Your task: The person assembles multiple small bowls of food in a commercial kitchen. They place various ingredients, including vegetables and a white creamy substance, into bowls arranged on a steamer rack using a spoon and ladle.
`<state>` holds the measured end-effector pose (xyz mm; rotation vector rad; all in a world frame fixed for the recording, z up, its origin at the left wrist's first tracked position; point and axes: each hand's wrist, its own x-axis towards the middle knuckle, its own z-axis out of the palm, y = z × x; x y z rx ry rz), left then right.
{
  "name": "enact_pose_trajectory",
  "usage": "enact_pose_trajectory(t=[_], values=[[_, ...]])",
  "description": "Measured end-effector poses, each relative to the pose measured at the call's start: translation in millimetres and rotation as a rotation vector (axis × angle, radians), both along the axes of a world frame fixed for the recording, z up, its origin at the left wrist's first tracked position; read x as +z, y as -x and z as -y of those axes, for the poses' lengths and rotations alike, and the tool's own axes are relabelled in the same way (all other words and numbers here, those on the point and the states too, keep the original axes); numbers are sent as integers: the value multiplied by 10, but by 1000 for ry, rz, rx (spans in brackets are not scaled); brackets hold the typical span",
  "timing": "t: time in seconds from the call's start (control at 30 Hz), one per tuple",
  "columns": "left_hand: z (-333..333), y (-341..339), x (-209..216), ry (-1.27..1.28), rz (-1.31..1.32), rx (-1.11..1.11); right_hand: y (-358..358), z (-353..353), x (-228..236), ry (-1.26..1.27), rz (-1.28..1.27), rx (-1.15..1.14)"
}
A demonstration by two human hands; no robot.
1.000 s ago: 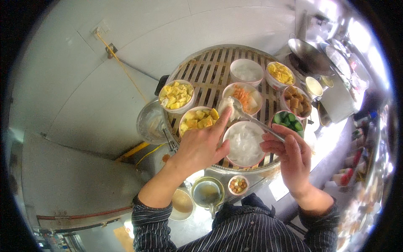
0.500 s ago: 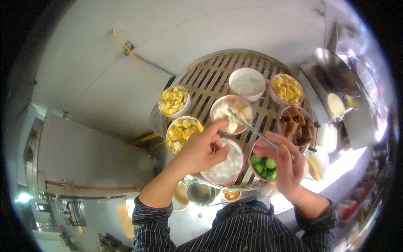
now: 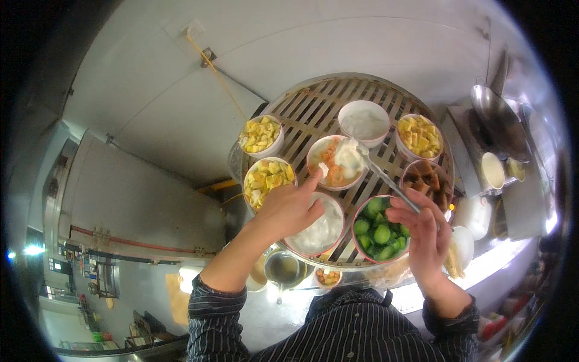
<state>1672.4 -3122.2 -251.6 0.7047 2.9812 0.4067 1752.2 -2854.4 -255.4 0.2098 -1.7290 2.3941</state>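
Spoon (image 3: 386,177) and right hand (image 3: 427,235) reach in from the near right of the carrot bowl (image 3: 345,187). Thumb and fingers pinch the handle well back, probably to keep the knuckles clear of the paste. The spoon's head, coated in white paste (image 3: 350,154), covers the bowl's right side; whether it touches the rim, I cannot tell. Left hand (image 3: 283,211) grips nothing: its index finger points over the bowl's near-left edge, with a white dab (image 3: 324,169) at the tip, thumb apart, other fingers curled, perhaps so only one finger meets the paste.

The carrot bowl stands on a round slatted rack (image 3: 313,108), ringed by a pale bowl (image 3: 371,143) behind it, a brown-chunk bowl (image 3: 451,178) to its right, a green-slice bowl (image 3: 386,262) to its near right and a white-strip bowl (image 3: 344,223) in front. The hands overhang these last two, partly hiding them.
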Motion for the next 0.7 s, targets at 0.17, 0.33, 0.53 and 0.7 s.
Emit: enact_pose_trajectory(t=[0.17, 0.33, 0.53, 0.7], values=[[-188, -33, 5, 183, 17, -48, -94, -104, -3, 46, -28, 38], [-176, 20, 106, 33, -69, -53, -137, -217, -4, 44, -44, 20], [-180, 201, 105, -128, -21, -2, -142, -287, -10, 44, -26, 11], [-227, 370, 26, -320, 26, 46, -137, -314, -19, 45, -45, 17]])
